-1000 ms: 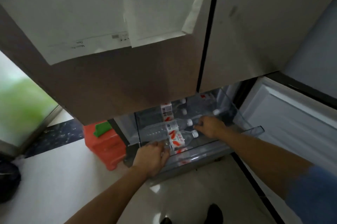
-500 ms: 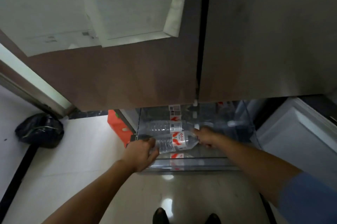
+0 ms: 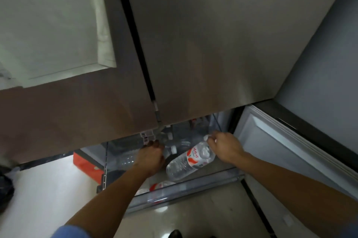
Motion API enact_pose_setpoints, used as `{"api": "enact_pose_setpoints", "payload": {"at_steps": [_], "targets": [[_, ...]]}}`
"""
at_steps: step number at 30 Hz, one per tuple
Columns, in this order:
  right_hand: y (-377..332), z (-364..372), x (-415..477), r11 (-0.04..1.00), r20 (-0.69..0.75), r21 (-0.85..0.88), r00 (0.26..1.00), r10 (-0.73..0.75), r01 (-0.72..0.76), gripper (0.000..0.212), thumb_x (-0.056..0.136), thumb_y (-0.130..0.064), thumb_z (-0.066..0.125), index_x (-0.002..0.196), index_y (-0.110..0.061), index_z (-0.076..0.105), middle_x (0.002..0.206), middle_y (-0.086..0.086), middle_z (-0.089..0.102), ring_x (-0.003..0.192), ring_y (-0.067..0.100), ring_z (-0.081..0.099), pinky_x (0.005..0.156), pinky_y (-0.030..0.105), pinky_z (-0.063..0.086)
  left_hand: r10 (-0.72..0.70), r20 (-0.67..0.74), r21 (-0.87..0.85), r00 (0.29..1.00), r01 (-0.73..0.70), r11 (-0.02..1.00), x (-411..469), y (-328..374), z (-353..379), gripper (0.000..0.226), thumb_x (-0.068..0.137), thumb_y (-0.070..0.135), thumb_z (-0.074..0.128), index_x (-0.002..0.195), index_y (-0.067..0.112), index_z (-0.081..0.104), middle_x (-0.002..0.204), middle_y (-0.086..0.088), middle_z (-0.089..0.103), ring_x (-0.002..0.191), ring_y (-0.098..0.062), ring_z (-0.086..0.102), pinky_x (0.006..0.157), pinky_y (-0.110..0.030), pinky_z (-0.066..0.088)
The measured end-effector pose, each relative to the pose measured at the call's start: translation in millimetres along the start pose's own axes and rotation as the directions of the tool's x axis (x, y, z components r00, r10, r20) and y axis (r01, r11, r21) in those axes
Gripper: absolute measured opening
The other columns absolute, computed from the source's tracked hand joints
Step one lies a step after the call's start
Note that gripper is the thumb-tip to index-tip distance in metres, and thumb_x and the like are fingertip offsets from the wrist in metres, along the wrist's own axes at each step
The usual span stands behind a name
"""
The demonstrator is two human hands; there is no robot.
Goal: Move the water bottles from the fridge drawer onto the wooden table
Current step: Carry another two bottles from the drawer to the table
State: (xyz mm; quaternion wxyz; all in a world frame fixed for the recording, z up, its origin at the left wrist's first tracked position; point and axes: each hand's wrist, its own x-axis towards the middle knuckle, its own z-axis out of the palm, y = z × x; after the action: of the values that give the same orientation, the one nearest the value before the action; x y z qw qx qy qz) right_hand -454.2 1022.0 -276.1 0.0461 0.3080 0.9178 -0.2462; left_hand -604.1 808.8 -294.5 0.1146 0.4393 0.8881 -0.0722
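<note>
Clear plastic red-labelled water bottle, newly raised off the transparent fridge drawer, hangs tilted below right hand fingers pinching its neck; left hand has released it, fingers curled deeper in, hold indeterminate.

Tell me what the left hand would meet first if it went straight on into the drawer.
Probably the lying bottle whose barcode panel shows just beyond the fingers of the left hand. Depth is unclear there, so they may already touch.
</note>
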Motion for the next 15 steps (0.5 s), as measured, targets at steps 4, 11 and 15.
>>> {"api": "enact_pose_setpoints", "payload": {"at_steps": [4, 11, 15], "targets": [[9.9, -11.2, -15.5, 0.998, -0.116, -0.068, 0.993, -0.022, 0.014, 0.028, 0.096, -0.034, 0.048, 0.106, -0.011, 0.062, 0.091, 0.012, 0.069, 0.07, 0.019, 0.054, 0.062, 0.024, 0.034, 0.076, 0.084, 0.096, 0.994, -0.084, 0.992, 34.8, 7.6, 17.0, 0.042, 0.092, 0.04, 0.047, 0.127, 0.018, 0.047, 0.133, -0.008, 0.05, 0.119, -0.029, 0.046, 0.097, -0.039, 0.038], [31.6, 0.1, -29.3, 0.994, -0.181, -0.066, 0.981, 0.076, -0.089, 0.046, 0.092, -0.055, 0.042, 0.099, -0.013, 0.059, 0.085, 0.009, 0.069, 0.071, 0.019, 0.058, 0.063, 0.022, 0.034, 0.165, 0.122, 0.173, 0.979, -0.185, 0.968, 57.6, 10.4, 32.2, 0.042, 0.087, 0.028, 0.054, 0.127, 0.019, 0.044, 0.131, -0.01, 0.053, 0.122, -0.031, 0.046, 0.105, -0.041, 0.03], [25.5, 2.7, -32.6, 0.997, -0.165, -0.014, 0.984, 0.067, -0.07, 0.037, 0.089, -0.056, 0.053, 0.091, -0.019, 0.054, 0.086, 0.004, 0.068, 0.07, 0.015, 0.062, 0.059, 0.02, 0.044, 0.268, 0.121, 0.104, 0.956, -0.28, 0.954, 49.9, 11.1, 23.4, 0.044, 0.087, 0.034, 0.056, 0.128, 0.022, 0.044, 0.134, -0.01, 0.047, 0.123, -0.031, 0.042, 0.104, -0.041, 0.03]]}}
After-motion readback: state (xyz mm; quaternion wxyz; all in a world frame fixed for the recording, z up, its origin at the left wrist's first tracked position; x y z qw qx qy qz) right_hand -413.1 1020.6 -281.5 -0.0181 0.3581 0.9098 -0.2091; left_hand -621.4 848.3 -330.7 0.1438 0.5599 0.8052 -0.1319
